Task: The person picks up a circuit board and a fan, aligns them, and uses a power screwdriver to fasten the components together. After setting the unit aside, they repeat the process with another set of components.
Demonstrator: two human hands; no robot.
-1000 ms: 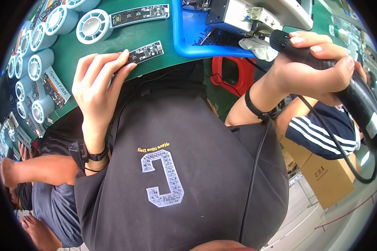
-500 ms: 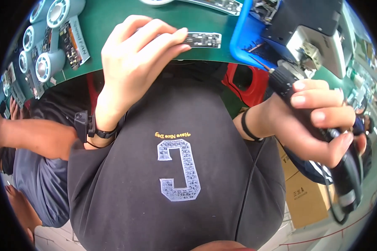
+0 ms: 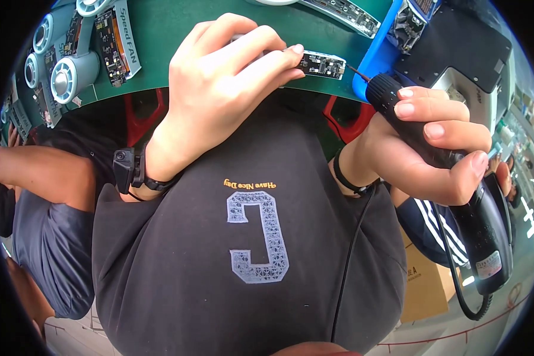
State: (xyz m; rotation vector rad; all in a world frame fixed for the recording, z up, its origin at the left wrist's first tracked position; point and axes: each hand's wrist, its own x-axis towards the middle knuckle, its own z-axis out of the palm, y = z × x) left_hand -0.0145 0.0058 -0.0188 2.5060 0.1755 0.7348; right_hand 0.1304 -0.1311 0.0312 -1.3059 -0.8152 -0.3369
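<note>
My left hand (image 3: pixel 225 77) is closed on a narrow part with a circuit board (image 3: pixel 323 64), close to the near edge of the green table. The fingers cover the part's left portion; its right end with small components shows. My right hand (image 3: pixel 433 142) is wrapped round a black electric screwdriver (image 3: pixel 391 98), which is tilted with its cable at the lower end. Its thin bit points up and left, and the tip appears beside the board's right end. Whether the two touch I cannot tell.
A blue tray (image 3: pixel 362 86) with metal parts stands at the right, beside a black-and-white device (image 3: pixel 457 50). Several light-blue fan units (image 3: pixel 74 77) with exposed boards lie at the left. Another opened unit (image 3: pixel 344 15) lies at the back. A person's arm (image 3: pixel 44 175) is at the left.
The screwdriver's bit has moved from over the blue tray to the right end of the board. The view has shifted slightly. My left hand keeps its hold.
</note>
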